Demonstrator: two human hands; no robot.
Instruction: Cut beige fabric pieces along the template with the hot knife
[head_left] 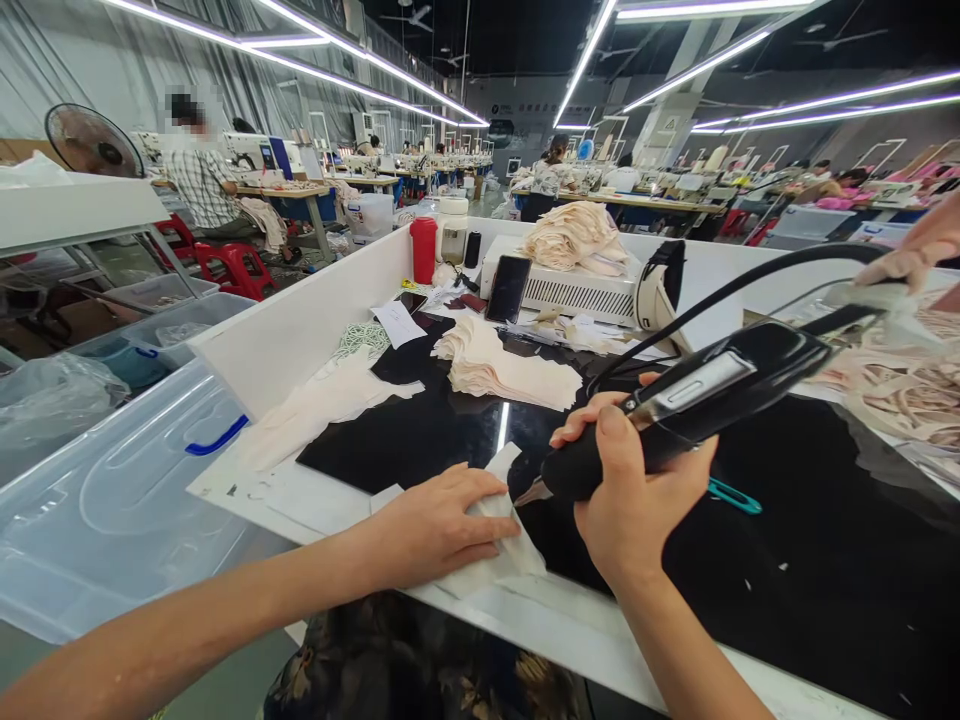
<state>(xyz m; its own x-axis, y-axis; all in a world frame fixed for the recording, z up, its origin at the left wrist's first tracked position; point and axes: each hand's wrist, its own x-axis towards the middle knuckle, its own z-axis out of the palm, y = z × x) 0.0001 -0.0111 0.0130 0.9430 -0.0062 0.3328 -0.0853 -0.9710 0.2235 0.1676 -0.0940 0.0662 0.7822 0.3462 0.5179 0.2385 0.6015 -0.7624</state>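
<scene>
My right hand is wrapped round a black corded electric cutter with a silver panel on its side. Its pointed metal tip reaches down beside a small stack of pale fabric at the table's near edge. My left hand lies on that stack, fingers stretched out and pressing it down. Beyond it, a pile of cream fabric pieces rests on the glossy black work surface. More cream pieces spread to the left.
A turquoise slotted tool lies right of my right hand. At the back stand a phone, a red cup and a white vented box bearing folded fabric. Another person's hand enters at right above fabric strips.
</scene>
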